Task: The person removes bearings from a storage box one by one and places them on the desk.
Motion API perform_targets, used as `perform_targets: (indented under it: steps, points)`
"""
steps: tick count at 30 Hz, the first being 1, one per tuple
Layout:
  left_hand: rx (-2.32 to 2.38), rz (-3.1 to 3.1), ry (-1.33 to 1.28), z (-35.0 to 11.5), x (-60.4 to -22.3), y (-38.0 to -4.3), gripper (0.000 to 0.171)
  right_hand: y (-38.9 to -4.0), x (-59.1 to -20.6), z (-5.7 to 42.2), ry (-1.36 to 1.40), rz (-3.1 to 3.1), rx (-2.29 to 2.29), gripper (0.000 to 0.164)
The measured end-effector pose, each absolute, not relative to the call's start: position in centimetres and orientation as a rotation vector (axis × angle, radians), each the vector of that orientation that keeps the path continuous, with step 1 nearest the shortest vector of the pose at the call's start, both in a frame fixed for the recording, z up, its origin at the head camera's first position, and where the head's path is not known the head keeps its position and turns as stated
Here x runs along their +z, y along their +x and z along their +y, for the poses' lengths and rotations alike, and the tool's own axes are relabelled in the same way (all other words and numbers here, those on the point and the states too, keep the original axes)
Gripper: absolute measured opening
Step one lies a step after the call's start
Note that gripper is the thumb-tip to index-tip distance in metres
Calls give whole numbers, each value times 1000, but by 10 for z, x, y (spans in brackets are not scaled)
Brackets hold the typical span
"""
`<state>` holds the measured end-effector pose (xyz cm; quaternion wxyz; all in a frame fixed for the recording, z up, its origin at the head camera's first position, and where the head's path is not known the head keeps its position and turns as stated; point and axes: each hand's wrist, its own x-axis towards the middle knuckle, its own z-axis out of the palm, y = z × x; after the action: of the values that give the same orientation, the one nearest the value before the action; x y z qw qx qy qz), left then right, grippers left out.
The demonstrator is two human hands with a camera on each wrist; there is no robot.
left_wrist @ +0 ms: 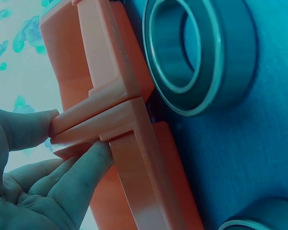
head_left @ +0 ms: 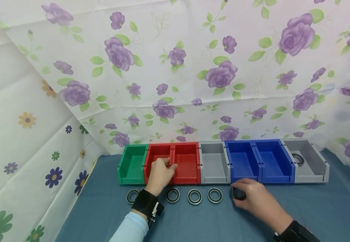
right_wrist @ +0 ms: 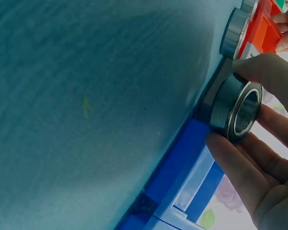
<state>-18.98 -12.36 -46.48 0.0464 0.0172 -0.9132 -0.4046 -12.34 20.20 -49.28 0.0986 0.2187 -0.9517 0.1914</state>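
My left hand (head_left: 160, 174) pinches the adjoining side walls of two red bins, thumb on one side and fingers on the other. The left red bin (left_wrist: 94, 105) and right red bin (head_left: 186, 164) stand side by side, their walls meeting between those fingers. In front of the blue bins, my right hand (head_left: 258, 198) grips a ball bearing (right_wrist: 236, 109) between thumb and fingers. This bearing is tilted, its steel ring showing in the right wrist view. Several more bearings lie flat in a row on the cloth, among them one (head_left: 215, 195) left of my right hand.
A green bin (head_left: 132, 181) ends the row at left. Beyond the red bins come a grey bin (head_left: 214, 179), two blue bins (head_left: 277, 179) and another grey bin (head_left: 312, 178) with a bearing (head_left: 298, 159) inside. Floral cloth (head_left: 178, 84) hangs behind the blue-covered table (head_left: 208, 225).
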Motion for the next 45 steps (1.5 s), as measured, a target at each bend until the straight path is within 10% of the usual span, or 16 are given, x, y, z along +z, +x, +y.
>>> perform_targets:
  steps: [45]
  points:
    - [-1290,-2781,57,-126,-465,-191,45,-126,-503,193,588,-3039,544,49]
